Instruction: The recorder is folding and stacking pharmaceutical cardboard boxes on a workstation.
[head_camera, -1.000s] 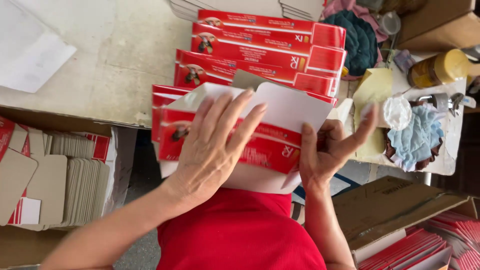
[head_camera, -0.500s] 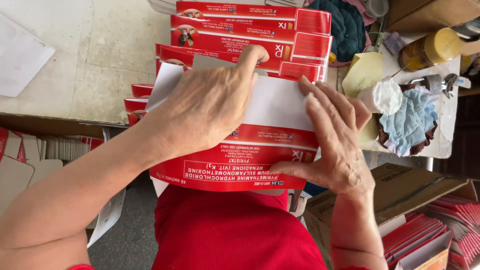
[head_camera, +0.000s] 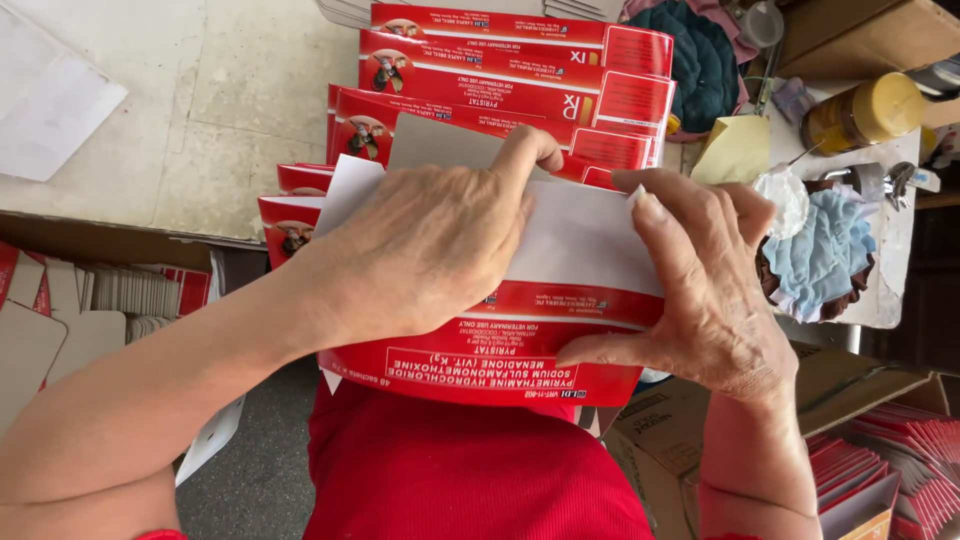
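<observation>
The left hand (head_camera: 425, 250) is lying flat over a red carton (head_camera: 480, 350) that is being held in front of the person's red shirt (head_camera: 450, 470), its palm pressing on the upper face and its fingers curling over a grey cardboard flap (head_camera: 440, 145) at the far edge. The right hand (head_camera: 705, 290) is gripping the same carton from the right side, the thumb pressing along the lower red panel and the fingers spreading over the white inner panel (head_camera: 580, 240), so both hands are clamped on the one carton, close together but not touching each other. The carton is sitting between the two hands, its printed red side facing the camera and its white inside showing above. Just behind it, a fanned stack of flat red cartons (head_camera: 510, 60) is resting on the pale table (head_camera: 200, 100), overlapping step by step toward the far edge. To the right, a blue cloth (head_camera: 825, 250) is lying in a dish beside a yellow-lidded jar (head_camera: 865, 110), and a dark teal cloth (head_camera: 705, 60) is lying further back. At the lower right, an open cardboard box (head_camera: 860, 440) is holding more red cartons, and at the left another box (head_camera: 100, 300) is holding stacked grey card pieces.
</observation>
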